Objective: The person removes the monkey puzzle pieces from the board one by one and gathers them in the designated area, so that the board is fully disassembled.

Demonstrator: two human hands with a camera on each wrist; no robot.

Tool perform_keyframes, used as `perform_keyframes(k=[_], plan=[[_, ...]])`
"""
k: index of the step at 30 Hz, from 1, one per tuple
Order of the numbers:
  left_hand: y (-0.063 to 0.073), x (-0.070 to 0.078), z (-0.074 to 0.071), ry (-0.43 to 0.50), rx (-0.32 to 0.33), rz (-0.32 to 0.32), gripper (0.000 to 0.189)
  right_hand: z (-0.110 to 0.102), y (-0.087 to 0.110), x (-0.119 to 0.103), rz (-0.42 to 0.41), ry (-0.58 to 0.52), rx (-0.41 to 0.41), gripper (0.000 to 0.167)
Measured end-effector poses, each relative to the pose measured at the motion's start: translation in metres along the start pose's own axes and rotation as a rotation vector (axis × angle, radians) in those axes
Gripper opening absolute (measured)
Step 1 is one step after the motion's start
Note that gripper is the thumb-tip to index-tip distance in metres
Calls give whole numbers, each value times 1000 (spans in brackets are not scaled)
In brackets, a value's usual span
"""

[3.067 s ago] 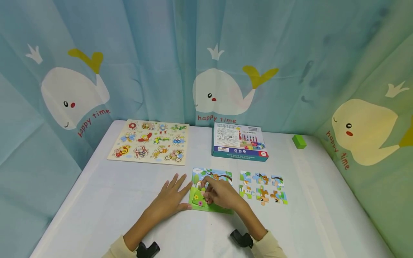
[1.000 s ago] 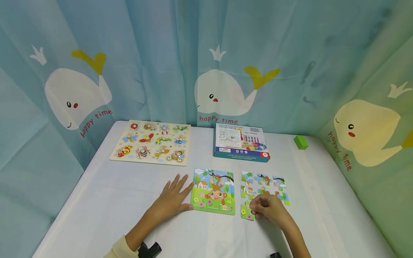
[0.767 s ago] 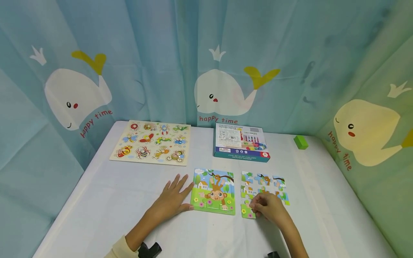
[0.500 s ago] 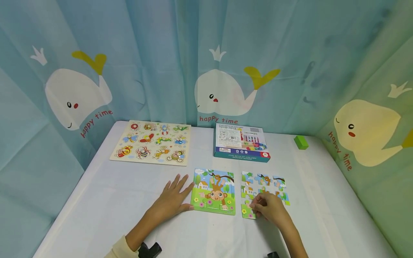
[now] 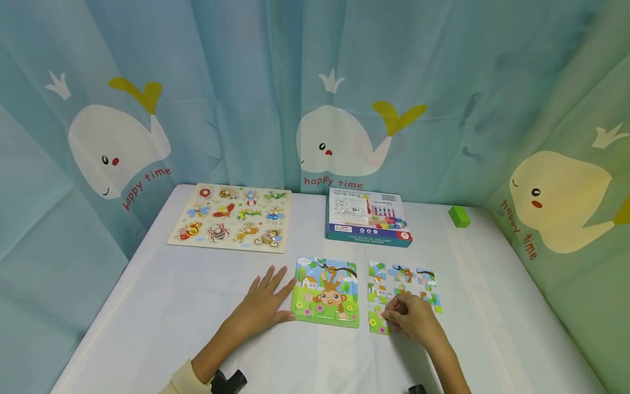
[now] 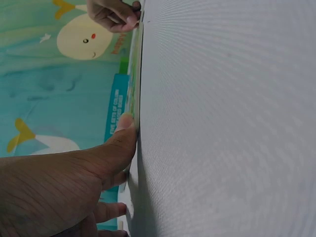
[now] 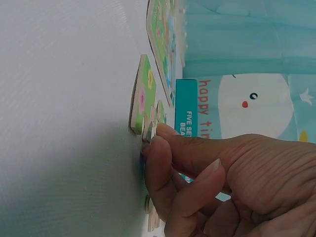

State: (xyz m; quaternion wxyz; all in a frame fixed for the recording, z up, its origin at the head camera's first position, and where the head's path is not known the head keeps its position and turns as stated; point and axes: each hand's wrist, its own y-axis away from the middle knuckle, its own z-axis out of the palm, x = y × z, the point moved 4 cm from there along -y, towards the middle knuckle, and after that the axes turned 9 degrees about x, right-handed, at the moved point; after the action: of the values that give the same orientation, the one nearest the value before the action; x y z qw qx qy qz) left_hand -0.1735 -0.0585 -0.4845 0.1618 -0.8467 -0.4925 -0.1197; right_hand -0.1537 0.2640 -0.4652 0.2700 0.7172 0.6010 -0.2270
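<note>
My right hand pinches the right side of a green flower jigsaw piece between thumb and forefinger. In the right wrist view the piece lies low over the white cloth, thumb and fingertip at its knobbed end. My left hand rests spread on the cloth, thumb and fingertips at the left edge of the monkey puzzle board. That thumb also meets the board's edge in the left wrist view. Several loose jigsaw pieces, such as the branch piece, lie in rows beyond my right hand, which partly covers them.
An insect peg puzzle lies at the back left. Behind the monkey board is a flat bead-toy box, and a green block sits at the back right. Whale-print curtains enclose the table's far side.
My right hand has gone from the board to the right, bringing the green flower piece to the front left of the loose pieces. My left hand stays by the board.
</note>
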Motion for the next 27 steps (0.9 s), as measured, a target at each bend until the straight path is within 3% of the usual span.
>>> perform_keyframes(k=[8, 13, 18, 24, 27], plan=[[2, 1, -1, 3, -3, 5, 71, -3, 0, -2, -36, 9, 16, 13], [1, 2, -4, 5, -9, -3, 71, -3, -6, -9, -116, -6, 17, 9], [1, 2, -4, 5, -15, -11, 71, 7, -13, -24, -219, -70, -49, 8], [1, 2, -3, -2, -12, -14, 72, 28, -19, -44, -406, -115, -150, 6], [1, 3, -3, -7, -20, -13, 72, 39, -19, -52, -451, -122, -189, 7]])
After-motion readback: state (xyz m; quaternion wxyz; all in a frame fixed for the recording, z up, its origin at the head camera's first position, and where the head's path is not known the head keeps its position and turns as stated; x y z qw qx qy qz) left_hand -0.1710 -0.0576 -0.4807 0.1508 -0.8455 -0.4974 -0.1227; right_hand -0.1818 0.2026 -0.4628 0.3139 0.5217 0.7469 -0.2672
